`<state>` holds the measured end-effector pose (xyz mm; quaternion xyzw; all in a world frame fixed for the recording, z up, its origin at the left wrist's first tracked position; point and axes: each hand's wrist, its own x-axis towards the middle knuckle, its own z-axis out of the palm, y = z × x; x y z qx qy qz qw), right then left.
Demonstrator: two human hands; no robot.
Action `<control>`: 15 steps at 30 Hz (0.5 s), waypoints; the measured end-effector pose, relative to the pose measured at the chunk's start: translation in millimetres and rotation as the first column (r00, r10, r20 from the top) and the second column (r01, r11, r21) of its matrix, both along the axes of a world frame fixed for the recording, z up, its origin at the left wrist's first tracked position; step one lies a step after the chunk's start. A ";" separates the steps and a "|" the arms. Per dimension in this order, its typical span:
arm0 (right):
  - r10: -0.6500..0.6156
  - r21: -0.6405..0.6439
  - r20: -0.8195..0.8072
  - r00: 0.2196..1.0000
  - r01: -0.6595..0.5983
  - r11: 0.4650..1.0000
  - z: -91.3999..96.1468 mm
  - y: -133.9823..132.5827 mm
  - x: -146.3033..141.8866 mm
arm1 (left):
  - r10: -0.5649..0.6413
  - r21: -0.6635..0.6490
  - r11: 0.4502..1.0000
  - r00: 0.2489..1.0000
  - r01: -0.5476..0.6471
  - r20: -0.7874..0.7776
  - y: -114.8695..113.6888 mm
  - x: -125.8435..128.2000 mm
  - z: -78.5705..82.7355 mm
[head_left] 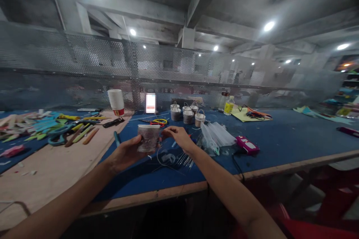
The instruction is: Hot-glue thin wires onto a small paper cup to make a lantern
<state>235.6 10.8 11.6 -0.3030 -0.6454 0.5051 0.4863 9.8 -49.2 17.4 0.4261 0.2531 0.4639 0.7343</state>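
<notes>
My left hand (127,153) grips a small paper cup (148,140) above the blue table mat, thumb on its near side. The cup has a white rim, and its side is wrapped in something brownish and rough. Just right of the rim, my right hand (176,136) is closed in a pinch; what its fingertips hold, if anything, is too small to make out. A thin pale strand (157,157) curves below the cup. Behind the hands stand several little cups with looped handles (187,115). Yellow-and-red scissors (159,122) lie behind the held cup.
A magenta device (247,145) with a black cord lies to the right, beside clear plastic bags (217,134). Thin sticks (185,160) lie near the front edge. Stacked white cups (116,101), blue scissors (58,134) and foam scraps occupy the left. A lit phone (150,103) stands behind.
</notes>
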 end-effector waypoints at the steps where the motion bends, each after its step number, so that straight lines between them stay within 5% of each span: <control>1: -0.013 -0.008 -0.001 1.000 0.013 1.000 -1.6 1.9 1.1 | -0.011 0.004 1.000 1.000 0.010 0.022 -0.5 0.2 2.2; 15: -0.188 0.224 0.059 0.980 0.171 0.959 8.3 -7.6 -16.6 | 0.116 0.017 0.993 0.990 -0.118 0.083 3.0 7.9 11.5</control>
